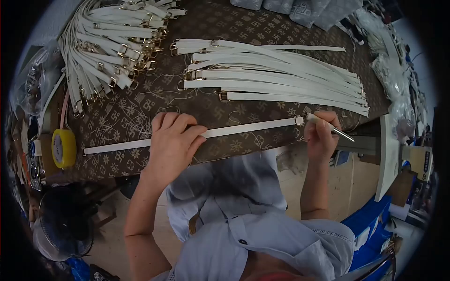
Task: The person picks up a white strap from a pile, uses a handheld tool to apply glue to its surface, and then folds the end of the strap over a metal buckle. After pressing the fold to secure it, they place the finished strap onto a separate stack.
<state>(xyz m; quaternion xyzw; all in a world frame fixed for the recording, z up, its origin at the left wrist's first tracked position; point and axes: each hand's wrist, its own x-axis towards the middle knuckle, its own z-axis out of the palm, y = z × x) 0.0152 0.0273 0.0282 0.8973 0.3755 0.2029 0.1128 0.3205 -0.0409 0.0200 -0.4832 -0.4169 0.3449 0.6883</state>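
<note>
White strap held down at the table's near edge, its middle hidden

The middle of a single white strap (253, 128) is covered by the left hand (171, 143), laid across it palm down with fingers bent; whether the strap is pinched or only pressed cannot be told. The strap is stretched along the near side of the patterned table cover (276, 110), both ends left visible. Between the fingers of the right hand (323, 131), a slim metal tool (344, 135) is gripped like a pen. Its working tip is partly masked by the fingers and is too small to be made out, close to the small buckle (299, 120) at the strap's right end.

Just beyond, much of the cover is taken up by a spread of white straps (281, 70), overlapped so that they cannot be counted. A larger bundle (101, 37) is cut off by the upper edge, as are the grey bags (304, 11). Loose threads (258, 139) are scattered around the strap. Near its left end, a yellow tape roll (71, 149) is seen. Below, a fan (65, 225) is blurred by shadow, and the outermost clutter is lost in the dark rim.
</note>
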